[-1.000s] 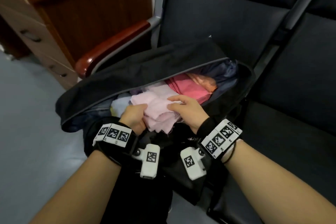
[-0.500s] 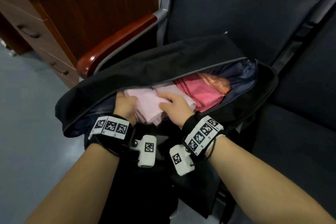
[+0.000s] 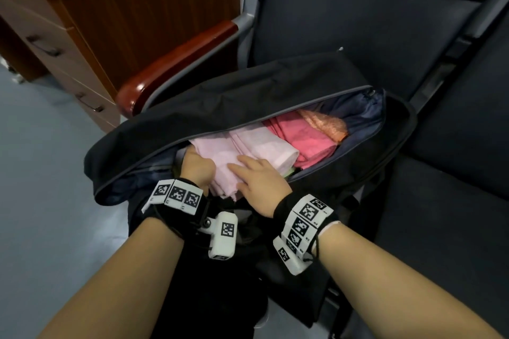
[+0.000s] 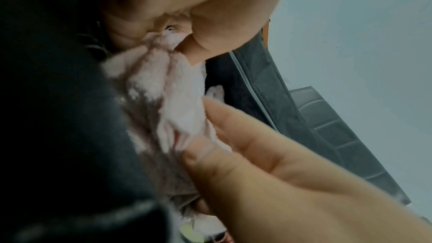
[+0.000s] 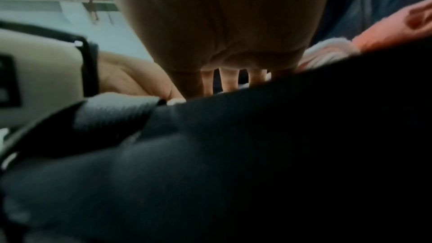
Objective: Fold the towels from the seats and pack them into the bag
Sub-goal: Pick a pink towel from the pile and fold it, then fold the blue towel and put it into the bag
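Observation:
An open black bag [image 3: 248, 96] lies on a dark seat. Inside it, a folded pale pink towel [image 3: 264, 146] lies beside a deeper pink towel [image 3: 305, 137] and an orange one [image 3: 322, 122]. My left hand [image 3: 197, 166] grips the pale pink towel's near left edge just inside the bag's rim. The left wrist view shows its thumb and curled fingers [image 4: 194, 51] closed round the cloth [image 4: 177, 99]. Beside it, my right hand [image 3: 259, 177] lies flat on the same towel, its straight fingers [image 5: 229, 80] reaching past the bag's near wall [image 5: 257, 154].
A wooden cabinet with drawers [image 3: 82, 22] stands at the left, behind a red-brown armrest [image 3: 176, 63]. More dark seats [image 3: 454, 201] run to the right of the bag. Grey floor [image 3: 41, 173] lies at the left.
Both hands have carried the pale pink towel from above the bag's near rim down into the bag, beside the deeper pink towel. The right hand now lies flatter on it.

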Demonstrator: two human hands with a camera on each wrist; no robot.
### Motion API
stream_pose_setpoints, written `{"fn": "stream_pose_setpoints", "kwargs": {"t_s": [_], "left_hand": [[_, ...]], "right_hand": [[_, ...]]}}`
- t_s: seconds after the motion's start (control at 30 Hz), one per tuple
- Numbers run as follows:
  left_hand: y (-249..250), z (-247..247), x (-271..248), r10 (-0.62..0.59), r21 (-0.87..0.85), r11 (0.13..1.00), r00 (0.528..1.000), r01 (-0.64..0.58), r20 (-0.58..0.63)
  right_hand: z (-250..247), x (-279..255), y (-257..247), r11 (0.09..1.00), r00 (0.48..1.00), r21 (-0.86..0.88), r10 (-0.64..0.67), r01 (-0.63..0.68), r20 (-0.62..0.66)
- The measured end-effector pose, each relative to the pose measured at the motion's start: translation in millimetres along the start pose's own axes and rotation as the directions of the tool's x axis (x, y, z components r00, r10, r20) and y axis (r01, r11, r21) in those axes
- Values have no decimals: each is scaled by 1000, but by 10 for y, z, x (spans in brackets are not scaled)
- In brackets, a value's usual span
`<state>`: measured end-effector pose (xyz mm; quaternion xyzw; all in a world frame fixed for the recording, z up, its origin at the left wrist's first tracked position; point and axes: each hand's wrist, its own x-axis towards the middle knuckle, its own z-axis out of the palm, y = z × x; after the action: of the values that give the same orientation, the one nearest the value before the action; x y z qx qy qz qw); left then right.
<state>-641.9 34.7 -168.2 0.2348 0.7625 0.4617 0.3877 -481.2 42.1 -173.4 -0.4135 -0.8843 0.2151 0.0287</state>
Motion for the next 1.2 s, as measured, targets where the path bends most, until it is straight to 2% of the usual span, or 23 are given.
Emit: {"fn": "stream_pose_setpoints", "kwargs": {"t_s": [0.13,0.2,0.3,0.4,0.43,0.5,0.57,0.63,0.77,0.93,1.0,1.1,1.2], "left_hand": [[19,-7,-26,-26,181,983,1000,27,-4],[105,-25,-108,-48,247,967,998,56,-37],[266,-46,-323,-29,395,918,999,34,-17],[413,-89,-611,97,580,812,995,-69,-16],[454,-78,-727,143,588,800,990,-122,10],[550,-8,-991,228,502,830,969,-244,94],[630,159,-1277,334,414,826,924,-382,185],[707,420,-1586,415,409,763,865,-500,283],[767,1230,-2304,479,369,649,734,-665,481],[655,2458,-3433,440,286,533,549,-796,710],[552,2962,-3880,420,237,495,469,-836,777],[333,3648,-4482,356,170,464,359,-869,863],[82,4233,-4951,289,134,449,285,-884,914]], "right_hand": [[-10,-73,41,994,993,-101,60,-49,105],[-49,-128,1,994,986,-81,80,-69,145],[-174,-272,-84,998,987,-18,57,-55,153],[-369,-527,-123,998,995,48,40,-45,88],[-446,-643,-124,995,998,90,36,-40,46],[-621,-925,-85,986,997,162,49,-39,-62],[-806,-1285,26,975,978,210,113,-75,-175],[-988,-1714,219,959,944,241,209,-147,-256],[-1312,-2764,798,890,842,310,430,-335,-326],[-1472,-4287,1619,758,663,389,649,-523,-374],[-1463,-4864,1938,701,582,430,713,-569,-392],[-1380,-5626,2411,624,491,498,781,-602,-385],[-1238,-6218,2848,544,399,537,839,-645,-370]]}}
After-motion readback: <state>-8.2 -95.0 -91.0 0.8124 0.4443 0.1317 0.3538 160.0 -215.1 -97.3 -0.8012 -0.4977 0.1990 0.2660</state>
